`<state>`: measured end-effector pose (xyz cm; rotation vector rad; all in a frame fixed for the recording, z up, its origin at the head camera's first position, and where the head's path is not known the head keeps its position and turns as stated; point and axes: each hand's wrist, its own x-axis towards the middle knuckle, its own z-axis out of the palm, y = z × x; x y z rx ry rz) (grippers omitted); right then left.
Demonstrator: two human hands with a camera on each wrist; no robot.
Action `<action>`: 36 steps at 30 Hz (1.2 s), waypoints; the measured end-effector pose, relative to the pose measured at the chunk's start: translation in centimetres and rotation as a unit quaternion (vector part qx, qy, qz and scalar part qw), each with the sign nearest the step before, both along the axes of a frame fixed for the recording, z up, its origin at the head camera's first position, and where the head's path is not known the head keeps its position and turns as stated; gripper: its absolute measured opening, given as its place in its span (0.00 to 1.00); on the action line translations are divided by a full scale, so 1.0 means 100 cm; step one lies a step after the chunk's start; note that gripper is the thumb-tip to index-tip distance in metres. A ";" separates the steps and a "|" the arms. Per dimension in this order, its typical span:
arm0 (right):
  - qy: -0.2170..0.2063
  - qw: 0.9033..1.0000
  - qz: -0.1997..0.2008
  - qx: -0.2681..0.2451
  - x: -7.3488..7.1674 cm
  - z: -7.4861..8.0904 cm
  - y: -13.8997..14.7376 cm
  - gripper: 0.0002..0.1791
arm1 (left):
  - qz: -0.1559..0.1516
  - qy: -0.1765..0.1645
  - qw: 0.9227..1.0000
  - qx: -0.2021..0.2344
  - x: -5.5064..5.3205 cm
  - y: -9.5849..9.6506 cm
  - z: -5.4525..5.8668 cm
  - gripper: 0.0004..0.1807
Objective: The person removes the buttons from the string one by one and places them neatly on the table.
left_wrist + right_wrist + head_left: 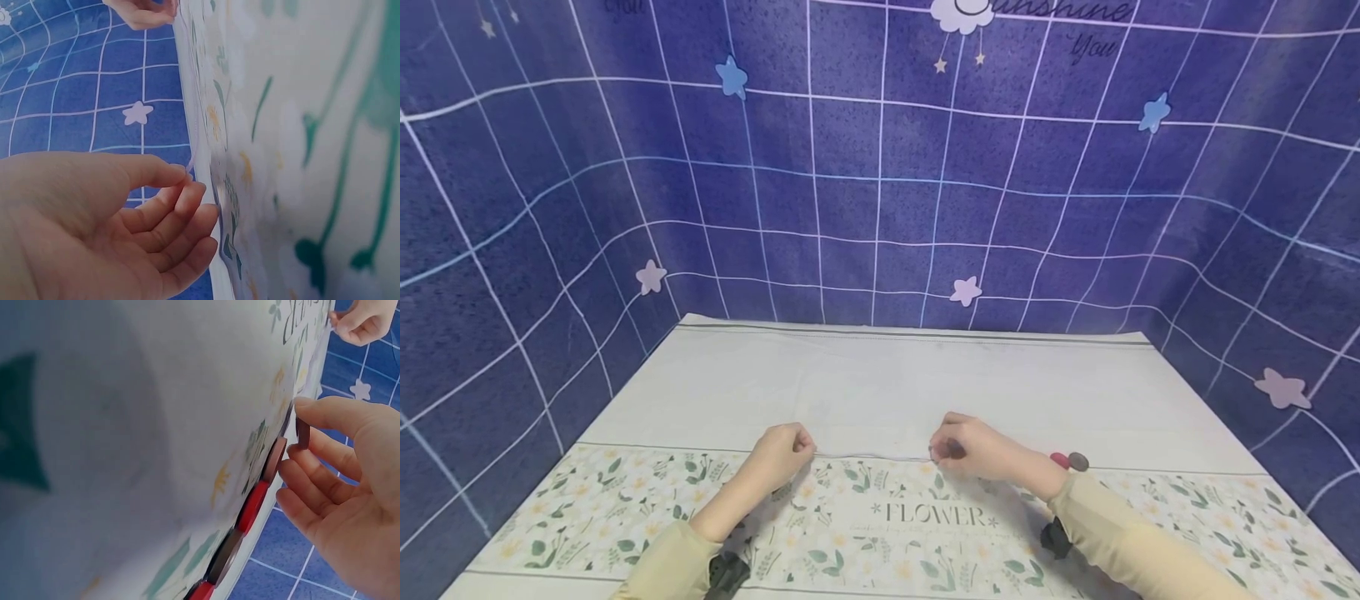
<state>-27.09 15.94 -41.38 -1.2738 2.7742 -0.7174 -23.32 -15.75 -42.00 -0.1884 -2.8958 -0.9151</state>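
Observation:
My left hand point(781, 457) pinches a thin pale cord point(195, 134) between thumb and forefinger, its other fingers loosely bent. In the head view the cord runs across the tablecloth to my right hand point(973, 448). There, thumb and fingers pinch a flat brown disc point(302, 434) on its edge. Just beside those fingers, another brown disc point(274, 459) lies on the cloth in a row with a red disc point(253, 506) and a dark brown disc point(224, 557). Any hole in the held disc is hidden.
The tablecloth point(880, 383) has a white back part and a floral band point(647, 500) lettered FLOWER. A red disc point(1059, 459) and a dark disc point(1078, 461) show behind my right forearm. A blue gridded curtain point(850, 200) with stars surrounds the table's back and sides.

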 end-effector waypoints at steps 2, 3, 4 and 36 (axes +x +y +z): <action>0.002 1.000 0.001 0.003 0.000 0.000 0.000 0.09 | 0.003 0.000 1.000 0.001 0.000 0.000 0.000 0.04; 0.004 1.000 0.001 0.004 0.000 0.000 0.000 0.09 | 0.003 0.002 1.000 0.001 0.000 0.000 0.000 0.04; 0.005 1.000 0.002 0.006 0.000 0.000 0.000 0.10 | 0.001 0.005 1.000 -0.001 0.000 0.000 0.001 0.04; 0.071 0.997 -0.040 0.010 0.008 0.023 0.019 0.17 | -0.033 -0.052 0.995 -0.078 -0.003 -0.007 0.025 0.05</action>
